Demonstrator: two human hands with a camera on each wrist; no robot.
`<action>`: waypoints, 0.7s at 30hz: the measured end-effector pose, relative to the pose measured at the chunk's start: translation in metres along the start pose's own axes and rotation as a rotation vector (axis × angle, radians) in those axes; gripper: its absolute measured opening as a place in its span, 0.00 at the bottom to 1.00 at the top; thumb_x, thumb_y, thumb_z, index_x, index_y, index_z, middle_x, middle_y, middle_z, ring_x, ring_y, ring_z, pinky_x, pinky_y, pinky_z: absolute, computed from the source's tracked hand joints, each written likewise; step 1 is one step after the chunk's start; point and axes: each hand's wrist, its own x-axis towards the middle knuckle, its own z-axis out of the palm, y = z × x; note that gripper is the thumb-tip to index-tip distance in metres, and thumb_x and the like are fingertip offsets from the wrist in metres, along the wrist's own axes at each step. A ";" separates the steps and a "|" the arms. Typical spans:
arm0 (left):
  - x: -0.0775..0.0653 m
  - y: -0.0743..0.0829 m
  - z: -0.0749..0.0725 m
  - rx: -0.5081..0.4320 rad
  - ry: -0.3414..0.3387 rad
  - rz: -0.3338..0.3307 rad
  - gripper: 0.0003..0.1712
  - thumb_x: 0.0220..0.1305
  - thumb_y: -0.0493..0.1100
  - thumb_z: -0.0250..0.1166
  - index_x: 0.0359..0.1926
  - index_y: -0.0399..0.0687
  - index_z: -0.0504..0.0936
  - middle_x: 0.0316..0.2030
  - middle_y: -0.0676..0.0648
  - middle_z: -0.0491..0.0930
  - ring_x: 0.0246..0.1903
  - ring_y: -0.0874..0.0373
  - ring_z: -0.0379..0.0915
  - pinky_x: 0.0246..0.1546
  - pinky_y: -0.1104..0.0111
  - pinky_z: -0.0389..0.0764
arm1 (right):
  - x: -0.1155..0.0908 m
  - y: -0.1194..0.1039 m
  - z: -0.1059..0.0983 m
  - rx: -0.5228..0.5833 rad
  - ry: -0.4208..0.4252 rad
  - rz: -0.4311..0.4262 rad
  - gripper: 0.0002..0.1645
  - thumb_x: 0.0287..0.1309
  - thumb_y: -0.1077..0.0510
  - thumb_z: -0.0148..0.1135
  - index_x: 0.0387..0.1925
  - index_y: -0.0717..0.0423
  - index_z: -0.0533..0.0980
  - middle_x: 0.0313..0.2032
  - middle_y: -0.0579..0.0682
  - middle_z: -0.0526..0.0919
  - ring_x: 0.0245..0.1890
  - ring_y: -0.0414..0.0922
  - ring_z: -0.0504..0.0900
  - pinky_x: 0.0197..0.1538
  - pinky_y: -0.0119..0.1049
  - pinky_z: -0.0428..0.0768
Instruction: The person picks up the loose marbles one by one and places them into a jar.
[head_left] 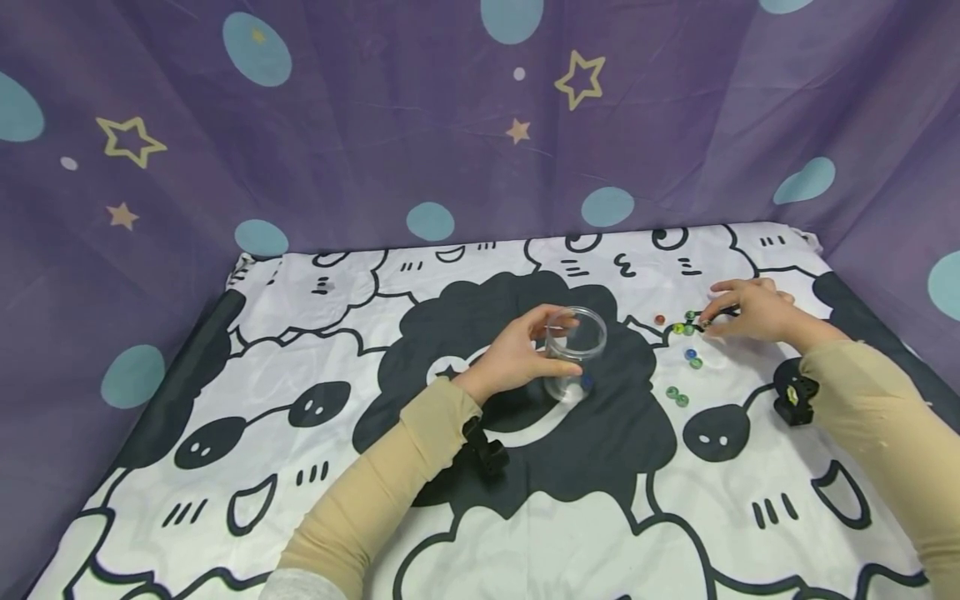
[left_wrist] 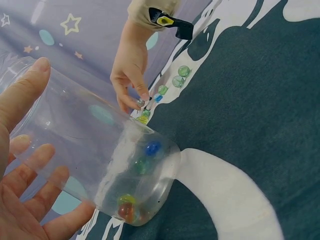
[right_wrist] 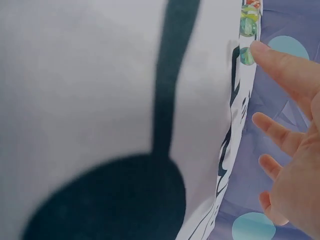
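Observation:
My left hand (head_left: 517, 354) grips a clear plastic jar (head_left: 576, 354), thumb on one side and fingers around the other. In the left wrist view, several marbles lie at the jar's bottom, among them a blue marble (left_wrist: 152, 148) and a reddish marble (left_wrist: 126, 209). Over the cloth to the right, my right hand (head_left: 765, 312) pinches a clear marble (left_wrist: 140, 102) between thumb and forefinger. Right beside those fingertips lie a yellow marble (head_left: 678, 328) and green marbles, one of them a green marble (head_left: 689, 330) at the yellow one's side.
An orange marble (head_left: 660, 319) lies left of the cluster. Nearer me are another blue marble (head_left: 691, 354) with a green one (head_left: 696, 363), and a pair of green marbles (head_left: 677, 396). A patterned cloth (head_left: 300, 467) covers the table; a purple curtain (head_left: 420, 125) hangs behind.

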 end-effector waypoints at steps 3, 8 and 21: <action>0.000 0.000 0.000 -0.001 0.007 -0.001 0.40 0.52 0.39 0.73 0.66 0.49 0.65 0.61 0.46 0.71 0.60 0.52 0.67 0.59 0.64 0.75 | 0.000 -0.001 -0.001 0.008 0.013 0.004 0.16 0.49 0.54 0.71 0.40 0.57 0.83 0.62 0.70 0.63 0.54 0.77 0.53 0.41 0.71 0.58; 0.000 0.000 0.001 0.001 0.018 -0.003 0.39 0.52 0.38 0.73 0.65 0.53 0.67 0.60 0.49 0.72 0.60 0.54 0.68 0.59 0.65 0.75 | -0.002 -0.004 -0.004 0.029 0.037 -0.005 0.17 0.51 0.53 0.70 0.41 0.58 0.83 0.63 0.70 0.63 0.58 0.76 0.53 0.46 0.73 0.58; 0.000 0.000 0.001 -0.004 0.018 -0.012 0.40 0.52 0.39 0.73 0.65 0.50 0.66 0.61 0.48 0.72 0.61 0.53 0.67 0.59 0.65 0.75 | -0.005 -0.003 0.002 0.141 0.205 -0.115 0.14 0.50 0.61 0.69 0.39 0.64 0.83 0.58 0.74 0.68 0.59 0.71 0.64 0.61 0.65 0.48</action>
